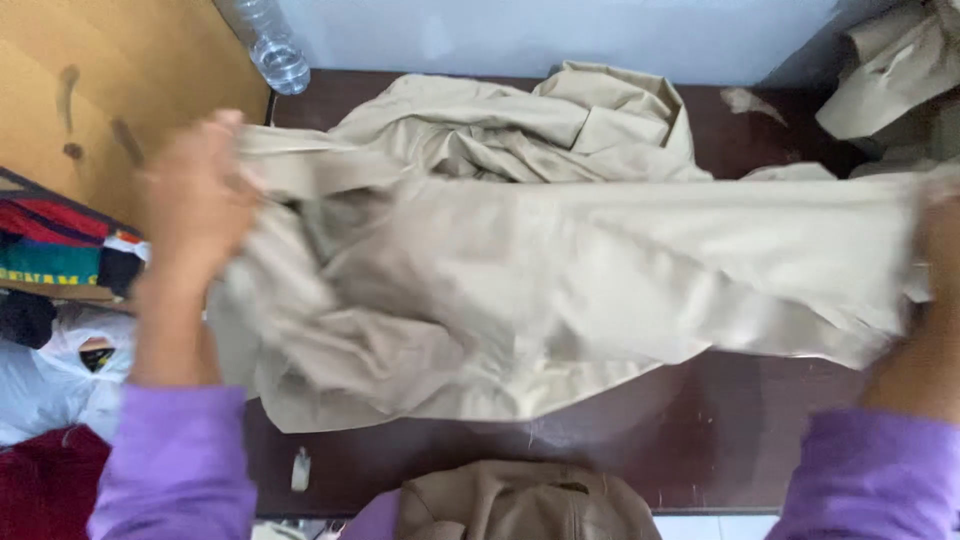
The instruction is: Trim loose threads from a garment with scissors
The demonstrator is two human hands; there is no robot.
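Over dark table (700,440): beige garment (560,290) stretched between hands. Left hand (195,200) grip pinching one end; right hand (940,250) grip pinching other, blurred. Risk: hanging folds snag crumpled beige pile (560,125), drag it; plastic bottle (270,45) near edge could tip.

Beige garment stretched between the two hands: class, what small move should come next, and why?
Probably lower the beige garment flat onto the dark table. The left hand and right hand each grip an end, it hangs creased between them, and bare tabletop shows just beneath.
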